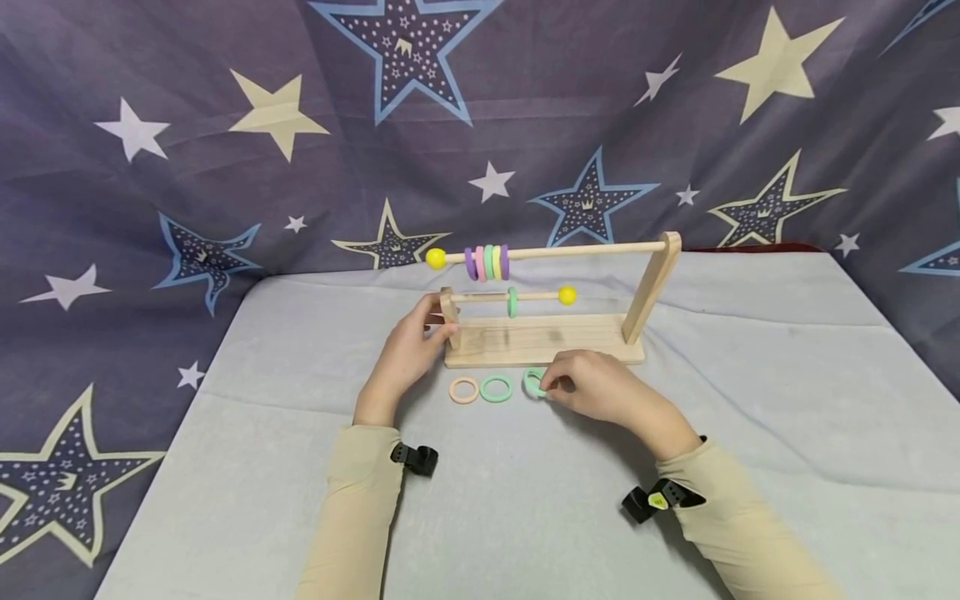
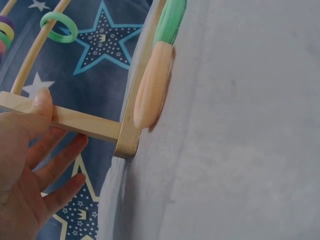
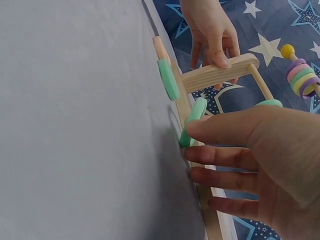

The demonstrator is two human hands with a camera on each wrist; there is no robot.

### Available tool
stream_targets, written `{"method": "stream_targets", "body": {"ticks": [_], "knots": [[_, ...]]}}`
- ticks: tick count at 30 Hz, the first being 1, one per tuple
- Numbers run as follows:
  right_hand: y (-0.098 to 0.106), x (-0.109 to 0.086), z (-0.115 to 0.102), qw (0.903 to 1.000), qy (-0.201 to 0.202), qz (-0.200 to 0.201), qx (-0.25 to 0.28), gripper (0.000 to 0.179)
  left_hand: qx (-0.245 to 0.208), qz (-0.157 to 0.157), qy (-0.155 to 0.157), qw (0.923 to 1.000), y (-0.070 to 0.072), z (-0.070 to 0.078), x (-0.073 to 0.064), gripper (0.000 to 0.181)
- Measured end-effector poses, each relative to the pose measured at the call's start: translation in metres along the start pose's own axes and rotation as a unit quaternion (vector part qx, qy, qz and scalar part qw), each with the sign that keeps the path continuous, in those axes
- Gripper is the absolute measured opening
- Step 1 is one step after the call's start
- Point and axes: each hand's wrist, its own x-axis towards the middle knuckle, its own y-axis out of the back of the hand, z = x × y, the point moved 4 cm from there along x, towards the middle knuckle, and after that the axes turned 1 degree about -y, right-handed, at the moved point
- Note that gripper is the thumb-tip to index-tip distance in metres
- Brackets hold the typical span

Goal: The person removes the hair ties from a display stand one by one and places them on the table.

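Beige sleeves [image 1: 360, 508] lie nearest; ahead, the right hand [image 1: 600, 385] pinches a green ring [image 3: 196, 115] at its fingertips — just in front of the wooden base [image 1: 555, 337]. Beyond, the left hand [image 1: 408, 346] grips the short post [image 2: 85, 123] between thumb and fingers — star-patterned cloth [image 1: 225, 42] hangs behind.

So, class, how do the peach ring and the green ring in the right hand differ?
The peach ring is pale orange; the held ring is mint green. The peach ring lies flat on the cloth; the held ring is tilted, pinched in the right hand. Both are round hoops.
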Motion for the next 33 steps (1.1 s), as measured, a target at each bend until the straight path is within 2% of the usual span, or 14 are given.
{"method": "stream_targets", "body": {"ticks": [13,18,26,33], "knots": [[-0.006,0.001,-0.004,0.9995,0.021,0.015,-0.018,0.009,-0.001,-0.002,0.002,1.0,-0.001,-0.001,0.001,0.043],[-0.007,0.002,-0.004,0.9997,0.017,0.012,-0.014,0.009,-0.003,-0.003,0.0,1.0,0.0,0.0,0.001,0.044],[-0.004,0.003,0.003,0.9996,-0.005,0.005,0.028,0.013,-0.006,-0.004,0.004,1.0,0.001,0.001,-0.001,0.044],[0.003,0.003,0.008,0.995,-0.023,0.035,0.09,0.017,-0.002,-0.005,0.006,1.0,0.0,0.0,-0.001,0.044]]}}
